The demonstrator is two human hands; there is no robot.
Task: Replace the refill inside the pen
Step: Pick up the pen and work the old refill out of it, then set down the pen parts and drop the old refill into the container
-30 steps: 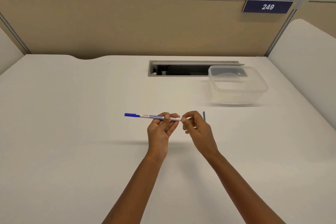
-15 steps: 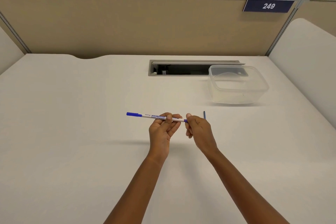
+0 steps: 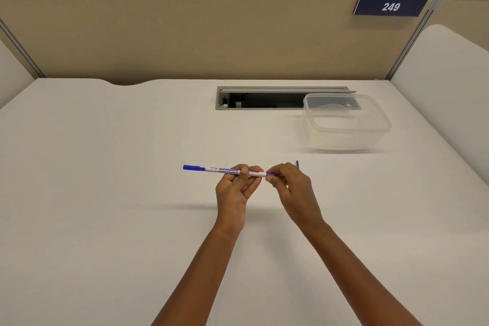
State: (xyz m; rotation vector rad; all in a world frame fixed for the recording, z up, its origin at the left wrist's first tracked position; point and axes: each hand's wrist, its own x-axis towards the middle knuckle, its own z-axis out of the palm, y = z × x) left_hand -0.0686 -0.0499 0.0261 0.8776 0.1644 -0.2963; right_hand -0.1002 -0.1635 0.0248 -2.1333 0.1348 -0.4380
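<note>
A white pen point(image 3: 211, 169) with a blue cap on its left end lies level above the white desk. My left hand point(image 3: 236, 188) pinches the barrel near its right half. My right hand point(image 3: 291, 188) closes its fingertips on the small blue end piece point(image 3: 270, 174) at the pen's right end. A thin blue stick point(image 3: 297, 164), perhaps a refill, pokes up from behind my right hand; most of it is hidden, and I cannot tell whether that hand also holds it.
A clear plastic container point(image 3: 370, 130) stands at the back right of the desk point(image 3: 105, 193). Behind it runs an open cable slot point(image 3: 264, 100). Partition walls close the back and both sides.
The blue end piece now shows at the pen's right end between my right fingertips. The pen has drifted slightly right; both hands stay close together.
</note>
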